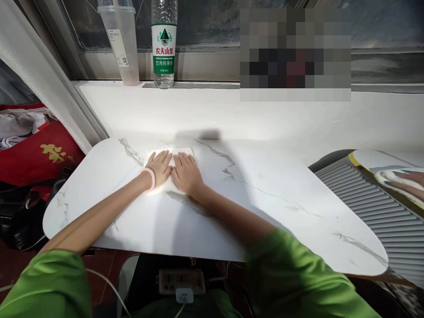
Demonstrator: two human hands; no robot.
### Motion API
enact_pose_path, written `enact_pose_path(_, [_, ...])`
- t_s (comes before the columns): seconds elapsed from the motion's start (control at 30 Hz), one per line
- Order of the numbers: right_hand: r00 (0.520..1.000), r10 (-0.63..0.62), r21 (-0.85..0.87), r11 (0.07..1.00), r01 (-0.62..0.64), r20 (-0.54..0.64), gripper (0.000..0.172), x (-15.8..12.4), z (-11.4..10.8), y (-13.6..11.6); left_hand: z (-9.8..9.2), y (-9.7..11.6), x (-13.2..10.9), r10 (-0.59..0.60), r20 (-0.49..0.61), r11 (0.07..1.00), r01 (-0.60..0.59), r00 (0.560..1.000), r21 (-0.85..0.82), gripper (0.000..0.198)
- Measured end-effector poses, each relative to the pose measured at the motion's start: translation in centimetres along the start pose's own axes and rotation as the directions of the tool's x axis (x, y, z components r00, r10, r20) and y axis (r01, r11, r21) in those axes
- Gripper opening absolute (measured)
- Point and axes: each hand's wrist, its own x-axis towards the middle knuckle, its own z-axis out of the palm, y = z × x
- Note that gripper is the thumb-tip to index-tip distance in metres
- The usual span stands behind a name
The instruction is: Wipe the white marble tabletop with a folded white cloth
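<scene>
A thin white sheet, cloth or paper I cannot tell which, (168,185) lies flat on a white marble-patterned table (281,185). My left hand (160,168) is pressed palm down on it, fingers stretched out and pointing away from me. A pink beaded bracelet (153,178) circles that wrist. Beside it my right hand (186,173) also lies flat on the sheet, fingers extended, the two thumbs close together. Neither hand grips anything. Both hands cover much of the sheet, and its pale edges blend into the bright tabletop.
On the sill stand a plastic cup (124,48) and a water bottle (164,51). A red bag (46,152) is at left. Below the table edge sits a power strip (181,281) with a plugged charger. At right, another person's hand (409,182) rests on white cloth.
</scene>
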Motion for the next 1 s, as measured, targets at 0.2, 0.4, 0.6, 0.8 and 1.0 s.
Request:
enact_pose_path(0.2, [0.981,-0.19,-0.008,0.982,0.19,0.051,0.054,-8.0,-5.4,-5.1,0.2,2.7,-10.7,0.096,-0.108,0.995,-0.095,0.989,0.014,0.054])
enact_pose_path(0.4, [0.965,-0.213,0.159,0.969,0.188,0.154,0.051,-8.9,-6.9,-6.6,-0.3,3.4,-14.0,0.107,-0.111,0.994,-0.109,0.988,-0.012,0.055])
enact_pose_path(0.6, [0.977,-0.188,0.165,0.971,0.171,0.095,0.05,-1.5,-1.7,-4.1,-0.3,-1.1,-6.6,0.015,-0.001,1.0,-0.015,1.0,0.027,0.056])
enact_pose_path(0.8, [0.991,-0.064,0.081,0.995,0.055,0.115,0.046,7.9,2.8,-1.2,-0.8,-6.5,3.9,-0.062,0.064,0.997,0.059,0.996,0.046,0.055])
enact_pose_path(1.0, [0.994,-0.032,0.063,0.998,0.026,0.102,0.048,9.5,4.2,-0.6,-0.8,-7.4,5.7,-0.088,0.059,0.996,0.087,0.994,0.026,0.055])
